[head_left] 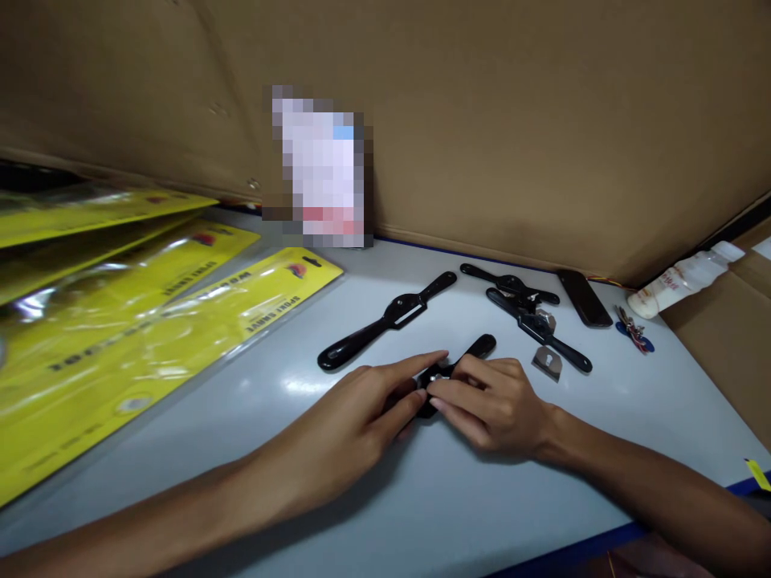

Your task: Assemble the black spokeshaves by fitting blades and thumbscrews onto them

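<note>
A black spokeshave (pixel 482 347) lies between my two hands, just above the grey table. My left hand (pixel 367 405) is wrapped round its near part, with the index finger stretched along the body. My right hand (pixel 497 401) is closed at its middle, fingertips pinched by a small shiny metal part (pixel 436 379) that they mostly cover. Another black spokeshave body (pixel 405 307) rests just beyond my left hand. To the right are two more spokeshaves, a farther one (pixel 509 282) and a nearer one (pixel 536 327), and a loose metal blade (pixel 547 363) with a slot.
Yellow blister packs (pixel 198 321) are piled on the left. At the right lie a dark phone (pixel 584 297), a bunch of keys (pixel 634 329) and a white plastic bottle (pixel 683 281). A cardboard wall (pixel 511 136) stands along the back, with a blurred-out sheet (pixel 328 172) before it.
</note>
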`<state>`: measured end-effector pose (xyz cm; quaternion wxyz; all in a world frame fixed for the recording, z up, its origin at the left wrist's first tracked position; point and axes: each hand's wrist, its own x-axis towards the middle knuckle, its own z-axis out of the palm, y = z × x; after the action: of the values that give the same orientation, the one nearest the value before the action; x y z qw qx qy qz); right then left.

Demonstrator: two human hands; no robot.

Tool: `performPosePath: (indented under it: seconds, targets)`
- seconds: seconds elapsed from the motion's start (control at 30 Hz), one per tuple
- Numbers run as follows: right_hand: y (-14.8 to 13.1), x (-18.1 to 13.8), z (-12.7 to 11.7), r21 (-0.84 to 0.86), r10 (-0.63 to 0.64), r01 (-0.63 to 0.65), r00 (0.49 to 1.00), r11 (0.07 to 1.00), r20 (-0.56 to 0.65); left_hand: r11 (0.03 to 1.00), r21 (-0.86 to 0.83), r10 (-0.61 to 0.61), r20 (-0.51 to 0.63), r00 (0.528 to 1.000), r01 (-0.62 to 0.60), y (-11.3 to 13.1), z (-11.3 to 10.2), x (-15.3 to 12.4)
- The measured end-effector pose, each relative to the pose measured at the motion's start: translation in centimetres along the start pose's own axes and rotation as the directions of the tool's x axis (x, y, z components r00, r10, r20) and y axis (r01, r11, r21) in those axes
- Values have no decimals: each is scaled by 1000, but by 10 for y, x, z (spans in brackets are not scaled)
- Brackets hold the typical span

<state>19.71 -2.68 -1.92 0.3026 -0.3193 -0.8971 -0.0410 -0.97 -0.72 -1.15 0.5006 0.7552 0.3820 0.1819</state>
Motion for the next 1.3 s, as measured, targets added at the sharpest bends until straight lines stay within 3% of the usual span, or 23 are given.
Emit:
performPosePath:
  seconds: [0.13, 0.33, 0.5, 0.7, 0.87, 1.03, 1.2, 1.3]
  targets:
    - [0, 0, 1, -33, 125, -126, 992, 992, -12, 1000, 17, -2, 3, 1000, 2, 1, 0, -1]
    - [0, 1, -1, -7, -44, 44, 999, 999, -1, 999, 25, 21, -27, 999, -20, 1, 0, 0]
    - [0, 1, 0, -45, 100, -101, 994, 994, -34, 1000, 30, 10, -16, 1000, -9, 5, -1, 0]
    - [0, 1, -1, -21, -45, 46, 999, 999, 17, 999, 48, 8, -36, 999, -6, 1, -1, 0]
    - [0, 2, -1, -57, 87, -89, 996, 994, -31, 1000, 24, -5, 6, 1000, 5, 1, -1, 1]
    - [-1, 3, -2, -28, -49, 49, 999, 998, -19, 1000, 4, -14, 27, 1000, 14, 3, -2, -1]
    - [-1, 4, -2, -62, 75, -77, 996, 995, -38, 998, 22, -54, 27, 998, 54, 9, -3, -3]
    - [0, 4, -1, -58, 62, -64, 997, 996, -38, 996, 32, -85, 26, 996, 84, 11, -4, -3]
